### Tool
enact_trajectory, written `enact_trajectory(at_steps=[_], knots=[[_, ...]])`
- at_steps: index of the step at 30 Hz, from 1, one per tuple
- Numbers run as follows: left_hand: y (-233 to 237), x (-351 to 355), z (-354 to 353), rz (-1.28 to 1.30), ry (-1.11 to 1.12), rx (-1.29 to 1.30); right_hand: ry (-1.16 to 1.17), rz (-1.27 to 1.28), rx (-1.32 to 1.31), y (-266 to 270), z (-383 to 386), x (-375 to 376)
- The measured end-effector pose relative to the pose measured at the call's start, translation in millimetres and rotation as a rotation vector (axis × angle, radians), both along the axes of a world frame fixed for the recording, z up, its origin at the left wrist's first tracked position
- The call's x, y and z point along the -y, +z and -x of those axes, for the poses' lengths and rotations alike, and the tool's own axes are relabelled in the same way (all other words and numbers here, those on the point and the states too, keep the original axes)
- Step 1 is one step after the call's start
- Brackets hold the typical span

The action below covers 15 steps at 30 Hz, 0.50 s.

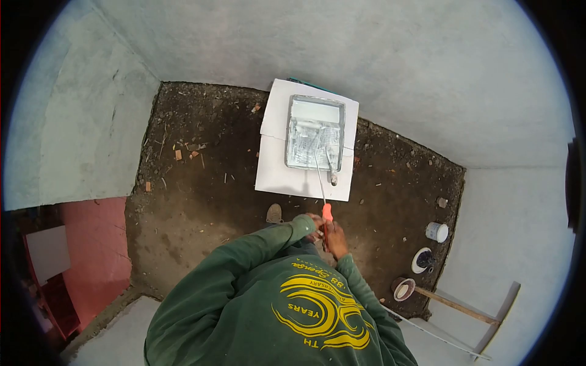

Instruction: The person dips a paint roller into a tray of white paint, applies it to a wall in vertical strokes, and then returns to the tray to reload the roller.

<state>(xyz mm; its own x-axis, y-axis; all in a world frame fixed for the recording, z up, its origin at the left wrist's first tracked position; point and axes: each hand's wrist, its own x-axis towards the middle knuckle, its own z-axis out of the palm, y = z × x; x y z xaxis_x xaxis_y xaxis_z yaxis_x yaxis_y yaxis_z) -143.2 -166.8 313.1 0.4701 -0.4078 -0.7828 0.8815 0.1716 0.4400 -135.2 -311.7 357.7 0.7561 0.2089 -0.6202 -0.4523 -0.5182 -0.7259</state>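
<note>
Head view, straight down: looks over a person's green sweatshirt (pixel 268 305) onto a dirt floor (pixel 195 207) boxed in by grey plastered walls (pixel 427 55). Finds the right hand (pixel 336 240) clenched around the orange grip of a paint roller (pixel 328 213), thumb side toward the floor. Places the left hand (pixel 313 224) just beside it, up against the same grip; cannot tell whether those fingers close around it or merely rest there, the sleeve cuff hiding most of them.

Follows the thin metal shaft away from the hands to the roller head (pixel 332 177), lying at the near right corner of a metal paint tray (pixel 289 137). Shows white paint pooled in the tray's far end and streaked down its ribbed slope. Sets the tray on white sheets (pixel 274 177) spread flat on the dirt, close to the far wall, straight ahead of the person.

Picks out one shoe (pixel 274 213) on the dirt beside the near edge of the sheets, left of the hands. Notes brick chips (pixel 183 152) scattered toward the left wall. Takes in, well to the right, a small white tub (pixel 437 232), two round paint-smeared containers (pixel 421 260) nearer the wall, and a wooden stick (pixel 464 308) lying close to them. Catches a pink wall (pixel 91 244) at the lower left.
</note>
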Motion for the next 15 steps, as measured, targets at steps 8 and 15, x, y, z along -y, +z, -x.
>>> enact_trajectory(at_steps=[8, 15], knots=[[-9.4, -8.1, -45.3, -0.086, 0.19, -0.026, -0.04, 0.007, 0.013, 9.4, -51.2, -35.4], [-0.8, -6.7, -47.7, -0.094, 0.189, -0.059, -0.006, 0.01, -0.024, 6.9, -53.9, -29.3]])
